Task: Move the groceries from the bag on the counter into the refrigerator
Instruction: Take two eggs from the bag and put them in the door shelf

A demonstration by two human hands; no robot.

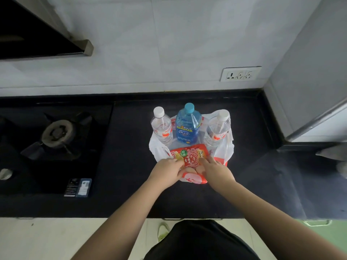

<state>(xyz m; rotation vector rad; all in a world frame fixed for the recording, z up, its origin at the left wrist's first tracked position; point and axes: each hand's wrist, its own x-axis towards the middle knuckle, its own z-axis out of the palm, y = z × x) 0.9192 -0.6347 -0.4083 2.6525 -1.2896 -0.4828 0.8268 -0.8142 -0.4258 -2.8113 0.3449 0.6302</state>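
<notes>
Both forearms reach out over the black counter (pixel 131 128), and the left hand (pixel 166 168) and right hand (pixel 216 170) are each pinching a side of a red snack packet (pixel 189 156) at the front of the white plastic bag (pixel 157 149). Behind it, inside the bag, stand two clear water bottles (pixel 162 128) (pixel 217 130) with a blue bottle (pixel 187 126) between them. Gas burner (pixel 58 133) sits off to the left, wall socket (pixel 241 74) up behind, and the grey fridge side (pixel 309 72) on the right.
</notes>
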